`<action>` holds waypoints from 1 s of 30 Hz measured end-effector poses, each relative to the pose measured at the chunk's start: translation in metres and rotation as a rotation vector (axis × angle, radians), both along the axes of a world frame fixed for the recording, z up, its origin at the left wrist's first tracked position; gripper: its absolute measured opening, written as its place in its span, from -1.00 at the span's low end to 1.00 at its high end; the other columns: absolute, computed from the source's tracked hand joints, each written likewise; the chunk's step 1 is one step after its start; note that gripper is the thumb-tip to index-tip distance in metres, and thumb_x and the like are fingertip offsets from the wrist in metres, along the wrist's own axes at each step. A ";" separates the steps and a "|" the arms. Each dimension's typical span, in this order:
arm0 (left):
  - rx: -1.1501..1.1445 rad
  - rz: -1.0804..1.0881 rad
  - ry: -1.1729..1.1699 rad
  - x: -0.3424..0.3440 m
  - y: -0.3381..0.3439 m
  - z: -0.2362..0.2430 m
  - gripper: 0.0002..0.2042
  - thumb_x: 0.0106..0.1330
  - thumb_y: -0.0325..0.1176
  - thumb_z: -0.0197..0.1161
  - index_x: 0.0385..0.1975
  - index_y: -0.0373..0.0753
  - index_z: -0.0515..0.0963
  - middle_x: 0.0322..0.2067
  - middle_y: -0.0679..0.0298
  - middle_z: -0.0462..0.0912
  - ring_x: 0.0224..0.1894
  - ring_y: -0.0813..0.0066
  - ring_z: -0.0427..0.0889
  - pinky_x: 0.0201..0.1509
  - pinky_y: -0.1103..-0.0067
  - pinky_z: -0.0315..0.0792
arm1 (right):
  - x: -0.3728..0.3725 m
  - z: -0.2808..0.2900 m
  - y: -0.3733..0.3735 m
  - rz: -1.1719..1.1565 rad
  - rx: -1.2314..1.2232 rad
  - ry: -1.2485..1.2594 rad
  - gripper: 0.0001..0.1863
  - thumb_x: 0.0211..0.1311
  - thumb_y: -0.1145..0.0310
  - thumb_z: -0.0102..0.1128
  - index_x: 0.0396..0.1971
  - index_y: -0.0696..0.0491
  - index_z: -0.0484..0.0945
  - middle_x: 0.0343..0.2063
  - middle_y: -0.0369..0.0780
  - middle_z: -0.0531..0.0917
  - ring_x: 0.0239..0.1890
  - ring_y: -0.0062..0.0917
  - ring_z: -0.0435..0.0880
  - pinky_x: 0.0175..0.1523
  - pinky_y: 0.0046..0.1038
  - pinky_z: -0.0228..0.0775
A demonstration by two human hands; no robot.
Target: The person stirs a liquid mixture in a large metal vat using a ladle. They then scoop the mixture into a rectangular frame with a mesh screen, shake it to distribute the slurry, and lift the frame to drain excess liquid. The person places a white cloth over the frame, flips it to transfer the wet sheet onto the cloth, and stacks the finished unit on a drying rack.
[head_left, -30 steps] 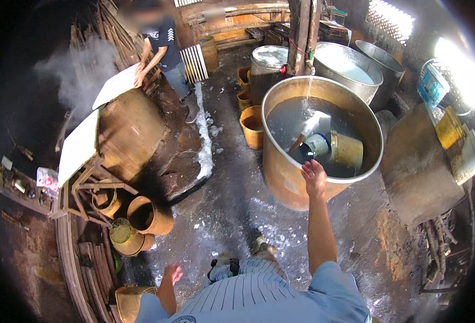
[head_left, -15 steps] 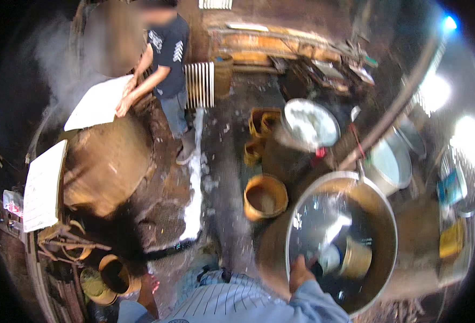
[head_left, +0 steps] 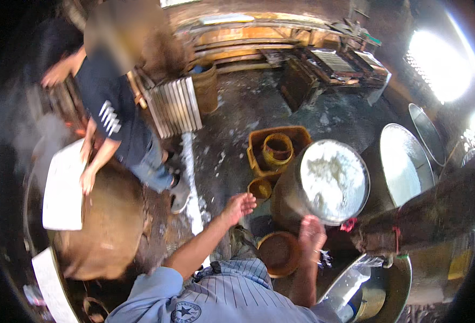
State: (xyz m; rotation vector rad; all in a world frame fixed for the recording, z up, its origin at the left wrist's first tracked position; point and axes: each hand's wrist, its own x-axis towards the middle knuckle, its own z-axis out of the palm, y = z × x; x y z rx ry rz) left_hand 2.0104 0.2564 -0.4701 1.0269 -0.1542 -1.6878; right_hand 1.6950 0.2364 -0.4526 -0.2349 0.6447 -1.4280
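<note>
My left hand (head_left: pixel 240 209) is held out ahead of me over the floor, empty, its fingers loosely bent and apart. It is nearest to a small yellow bucket (head_left: pixel 260 188). My right hand (head_left: pixel 312 236) is raised, blurred and seemingly empty, with fingers extended. Just beyond it stands a tall drum (head_left: pixel 362 207) with a white, foamy surface inside; whether the fingertips touch it I cannot tell. Beside my right wrist sits a round orange-brown bucket (head_left: pixel 267 272). At lower right, a big metal pot (head_left: pixel 408 274) holds a pale tub (head_left: pixel 371 304) and something clear and shiny.
At left, a co-worker (head_left: pixel 124 107) grips a white slab (head_left: pixel 62 188) over a large brown vat (head_left: pixel 108 215). A yellow crate (head_left: pixel 296 132) with buckets stands ahead. Another drum (head_left: pixel 407 167) of pale liquid is at right. A slatted panel (head_left: pixel 175 107) leans behind the co-worker.
My right hand has left the big pot and moved forward to the foamy drum. My left hand has risen from low by the buckets. The view has shifted; the co-worker now leans with the slab.
</note>
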 end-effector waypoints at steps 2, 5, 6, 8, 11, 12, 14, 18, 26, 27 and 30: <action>0.122 0.038 0.161 0.022 -0.057 -0.031 -0.74 0.32 -0.11 0.10 -0.17 -0.13 0.54 -0.22 0.31 0.66 -0.18 0.38 0.65 -0.12 0.40 0.53 | 0.116 0.000 -0.068 0.173 0.065 -0.117 -0.67 0.14 0.33 0.05 -0.22 0.32 0.48 -0.21 -0.01 0.61 -0.14 -0.23 0.61 0.02 -0.33 0.51; 0.186 0.129 0.172 0.054 -0.164 -0.034 -0.72 0.31 -0.08 0.07 -0.21 -0.14 0.55 -0.24 0.25 0.66 -0.17 0.33 0.63 -0.05 0.38 0.48 | 0.250 0.034 -0.151 0.297 0.056 -0.025 -0.62 0.18 0.26 -0.04 -0.18 0.28 0.51 -0.18 -0.03 0.62 -0.10 -0.22 0.60 0.13 -0.23 0.37; -0.056 0.066 0.216 0.059 -0.200 -0.015 -0.71 0.32 -0.09 0.07 -0.20 -0.16 0.54 -0.18 0.20 0.64 -0.09 0.28 0.60 0.04 0.36 0.45 | 0.271 0.027 -0.179 0.368 0.006 0.072 -0.62 0.24 0.18 0.02 -0.12 0.16 0.55 -0.14 -0.14 0.63 -0.03 -0.34 0.57 0.15 -0.36 0.32; -0.363 0.018 0.402 0.119 -0.283 -0.017 -0.67 0.35 -0.09 0.04 -0.11 -0.20 0.52 -0.05 0.15 0.58 0.06 0.22 0.52 0.17 0.36 0.40 | 0.346 -0.001 -0.237 0.380 -0.112 0.672 -0.58 0.29 0.11 0.04 0.03 0.04 0.54 0.04 -0.19 0.56 0.16 -0.40 0.45 0.26 -0.41 0.17; -0.394 0.031 0.344 0.210 -0.387 -0.022 -0.58 0.42 -0.04 -0.09 0.11 -0.17 0.41 0.12 0.19 0.46 0.17 0.24 0.43 0.20 0.37 0.37 | 0.435 0.042 -0.324 0.240 -0.715 1.016 -0.55 0.35 0.09 -0.08 0.06 0.07 0.50 0.16 -0.15 0.45 0.30 -0.36 0.26 0.35 -0.36 0.03; -0.383 0.086 0.146 0.218 -0.424 -0.001 -0.56 0.42 -0.02 -0.13 0.15 -0.14 0.36 0.15 0.22 0.43 0.19 0.25 0.41 0.22 0.36 0.34 | 0.457 0.044 -0.367 0.287 -0.666 0.993 -0.56 0.36 0.10 -0.10 0.06 0.07 0.49 0.17 -0.15 0.44 0.32 -0.35 0.23 0.36 -0.36 0.01; -0.360 0.200 -0.263 0.237 -0.489 0.026 -0.51 0.44 0.03 -0.20 0.25 -0.09 0.26 0.21 0.26 0.35 0.24 0.28 0.36 0.26 0.36 0.29 | 0.505 0.040 -0.462 0.359 -0.594 1.001 -0.56 0.38 0.12 -0.15 0.08 0.06 0.48 0.17 -0.15 0.43 0.34 -0.33 0.18 0.37 -0.36 -0.01; -0.406 0.009 0.010 0.255 -0.618 0.069 -0.46 0.45 0.07 -0.24 0.36 0.00 0.08 0.36 0.33 0.08 0.38 0.40 0.09 0.37 0.43 0.09 | 0.525 -0.029 -0.690 0.143 -0.860 1.196 -0.44 0.37 -0.05 -0.23 0.10 0.07 0.45 0.23 -0.12 0.37 0.34 -0.24 0.19 0.41 -0.29 -0.07; -0.573 -0.179 -0.301 0.366 -0.892 0.079 -0.33 0.40 0.18 -0.33 0.42 -0.02 -0.12 0.44 0.24 -0.22 0.44 0.03 -0.15 0.35 -0.05 -0.16 | 0.624 0.000 -0.836 0.211 -0.349 0.907 -0.38 0.37 -0.03 -0.21 0.30 0.03 0.18 0.29 -0.16 0.27 0.32 -0.29 0.20 0.36 -0.29 0.00; -0.654 -0.230 -0.334 0.370 -0.923 0.071 -0.34 0.40 0.17 -0.31 0.41 -0.01 -0.11 0.44 0.24 -0.21 0.43 0.04 -0.11 0.34 -0.04 -0.09 | 0.628 0.010 -0.854 0.173 -0.337 0.886 -0.38 0.37 -0.02 -0.19 0.30 0.04 0.17 0.29 -0.16 0.28 0.32 -0.30 0.21 0.36 -0.30 0.01; -0.538 -0.280 -0.262 0.309 -0.991 0.074 -0.34 0.39 0.16 -0.24 0.40 -0.04 -0.04 0.43 0.28 -0.13 0.39 0.09 0.05 0.31 0.07 0.05 | 0.574 0.002 -0.950 0.004 -0.236 0.881 -0.37 0.37 0.02 -0.15 0.30 0.08 0.15 0.27 -0.14 0.29 0.29 -0.35 0.23 0.33 -0.34 0.04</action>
